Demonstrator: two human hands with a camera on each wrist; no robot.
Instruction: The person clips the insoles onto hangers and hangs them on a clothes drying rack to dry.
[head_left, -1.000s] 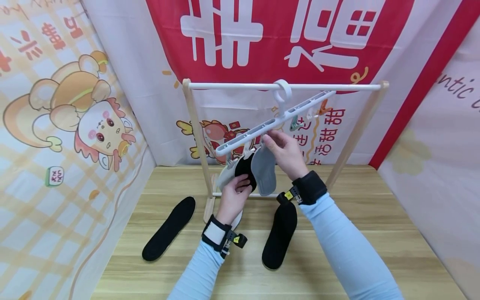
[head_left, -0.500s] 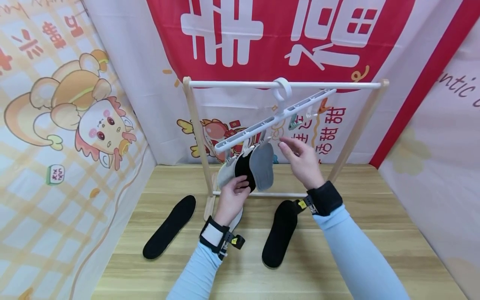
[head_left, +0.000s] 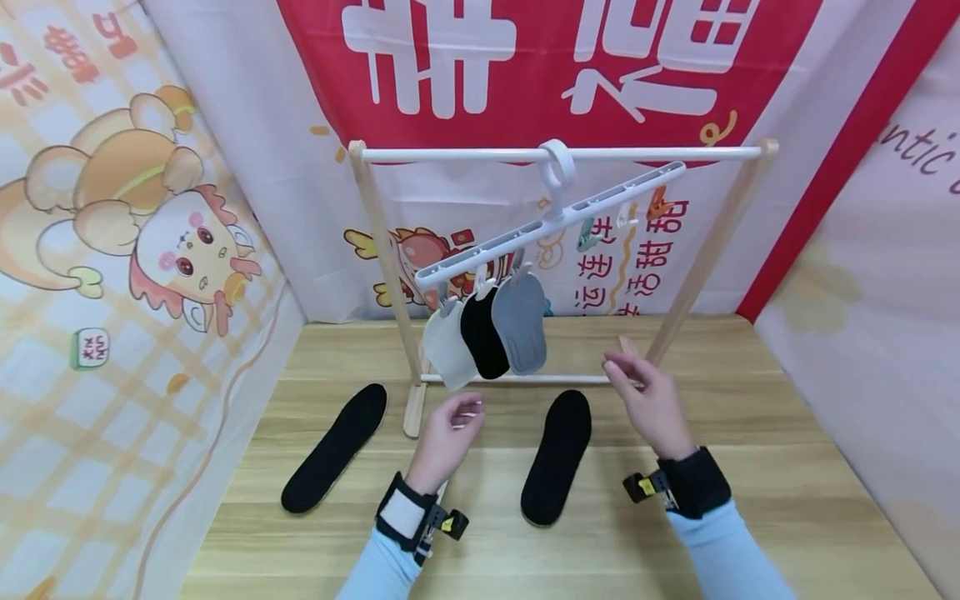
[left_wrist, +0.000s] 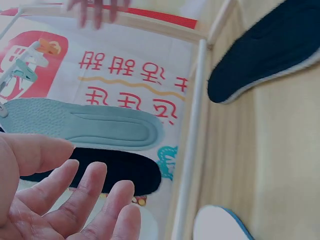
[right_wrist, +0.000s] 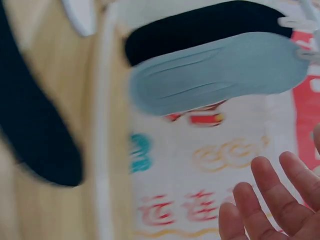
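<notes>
Three insoles hang by clips from the left half of a white clip hanger [head_left: 555, 215]: a grey one [head_left: 522, 325], a black one [head_left: 483, 337] and a pale one [head_left: 448, 350]. The hanger is tilted, its left end lower. Below the pale insole is my left hand [head_left: 448, 433], fingers loosely bent and holding nothing. My right hand [head_left: 652, 404], likewise with nothing in it, hovers over the table to the right of the hanging insoles. In the left wrist view the grey insole [left_wrist: 100, 122] lies just beyond my left fingers, apart from them.
Two black insoles lie on the table, one at left [head_left: 335, 450] and one between my hands [head_left: 557, 458]. A white insole [left_wrist: 220, 225] lies partly hidden by my left arm. The hanger hooks over a rack bar [head_left: 450, 155]. Green [head_left: 588, 235] and orange [head_left: 658, 202] clips hang at right.
My right hand has left the grey insole's clip and moved right and down. My left hand has let go of the insoles and drawn down toward me. The insoles now hang freely.
</notes>
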